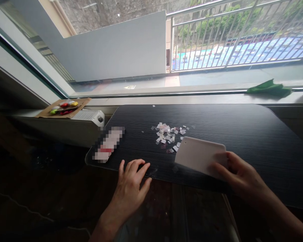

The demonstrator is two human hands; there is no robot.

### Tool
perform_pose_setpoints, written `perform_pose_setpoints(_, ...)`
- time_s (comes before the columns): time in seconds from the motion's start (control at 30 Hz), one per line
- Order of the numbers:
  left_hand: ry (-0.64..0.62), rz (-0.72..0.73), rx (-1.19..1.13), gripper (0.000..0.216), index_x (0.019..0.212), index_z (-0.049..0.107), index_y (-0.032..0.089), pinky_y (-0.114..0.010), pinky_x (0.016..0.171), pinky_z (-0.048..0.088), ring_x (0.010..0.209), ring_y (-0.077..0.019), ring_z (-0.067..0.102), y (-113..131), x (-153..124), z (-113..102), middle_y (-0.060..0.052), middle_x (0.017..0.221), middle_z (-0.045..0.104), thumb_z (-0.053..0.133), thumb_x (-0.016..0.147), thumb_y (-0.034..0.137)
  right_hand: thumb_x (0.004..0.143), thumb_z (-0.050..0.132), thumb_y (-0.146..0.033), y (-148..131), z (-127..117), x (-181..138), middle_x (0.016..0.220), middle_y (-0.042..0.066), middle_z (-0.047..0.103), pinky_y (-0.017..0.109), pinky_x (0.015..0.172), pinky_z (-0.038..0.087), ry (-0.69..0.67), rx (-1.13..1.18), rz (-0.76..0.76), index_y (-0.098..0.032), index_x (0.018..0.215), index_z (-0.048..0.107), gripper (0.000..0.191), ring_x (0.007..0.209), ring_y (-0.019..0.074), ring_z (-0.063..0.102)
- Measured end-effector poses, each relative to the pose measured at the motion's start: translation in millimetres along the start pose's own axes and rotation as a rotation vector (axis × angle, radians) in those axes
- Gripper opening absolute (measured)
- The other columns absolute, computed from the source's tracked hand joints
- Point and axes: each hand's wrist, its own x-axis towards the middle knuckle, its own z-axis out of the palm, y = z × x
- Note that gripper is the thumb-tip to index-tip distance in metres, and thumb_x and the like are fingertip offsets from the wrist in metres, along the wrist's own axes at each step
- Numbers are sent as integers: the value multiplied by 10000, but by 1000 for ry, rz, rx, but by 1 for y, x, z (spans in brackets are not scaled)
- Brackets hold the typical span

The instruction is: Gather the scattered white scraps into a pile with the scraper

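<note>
My right hand grips the right end of a flat white plastic panel with rounded corners and a small hole near one corner. The panel is tilted over the dark table; its left edge is beside a heap of small paper and clear plastic scraps. At the table's front edge, my left hand has its fingers spread and slightly bent, holding nothing. A few faint bits lie by its fingertips.
A pixelated pale item with a red band lies at the table's left end. Beyond it, cardboard with colourful small packets rests near a white radiator. A green cloth is on the windowsill, below a large window with a railing outside.
</note>
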Motion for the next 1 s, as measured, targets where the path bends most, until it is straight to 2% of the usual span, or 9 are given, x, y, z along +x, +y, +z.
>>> perform_pose_setpoints(0.1, -5, -2, -2, 346, 1193, 596, 228, -650, 1087, 262, 1144, -276, 557, 1, 0, 0, -99, 1183, 614, 508, 860, 193, 774, 614, -384, -3, -6, -1, 811, 66, 736, 322, 614, 538, 57, -11, 37, -220, 905, 627, 210, 709, 242, 680)
perform_pose_setpoints(0.27, 4, -8, 5, 357, 1193, 607, 227, -639, 1101, 258, 1138, -276, 559, 2, 0, 0, -89, 1182, 610, 517, 850, 181, 761, 630, -396, -5, 3, -12, 756, 36, 720, 299, 565, 534, -67, 33, 33, -220, 865, 627, 204, 667, 224, 663)
perform_pose_setpoints(0.5, 2, -1, 10, 358, 1203, 602, 230, -624, 1105, 261, 1152, -269, 552, 1, -1, 0, -91, 1197, 608, 515, 859, 182, 765, 621, -453, -1, 5, -13, 799, 41, 715, 308, 600, 526, -97, 14, 65, -215, 922, 608, 286, 695, 223, 660)
perform_pose_setpoints(0.73, -12, -2, -2, 358, 1209, 589, 213, -647, 1090, 255, 1160, -272, 547, 2, -1, -1, -107, 1200, 603, 502, 865, 169, 820, 566, -494, 13, 12, -18, 848, 53, 693, 333, 624, 526, -182, -3, 56, -209, 999, 575, 337, 732, 227, 651)
perform_pose_setpoints(0.9, -16, -6, -1, 357, 1210, 589, 210, -655, 1086, 258, 1161, -277, 549, 2, -1, -1, -110, 1200, 604, 503, 866, 173, 841, 566, -490, 11, 14, -19, 808, 40, 676, 303, 593, 513, -276, 13, 35, -209, 995, 575, 321, 723, 215, 638)
perform_pose_setpoints(1.0, -12, -6, -2, 364, 1214, 592, 215, -637, 1099, 256, 1156, -272, 548, 2, -1, -1, -103, 1202, 602, 513, 862, 171, 826, 585, -459, 4, 8, -18, 800, 34, 680, 294, 601, 518, -236, 3, 22, -210, 972, 589, 288, 713, 209, 641)
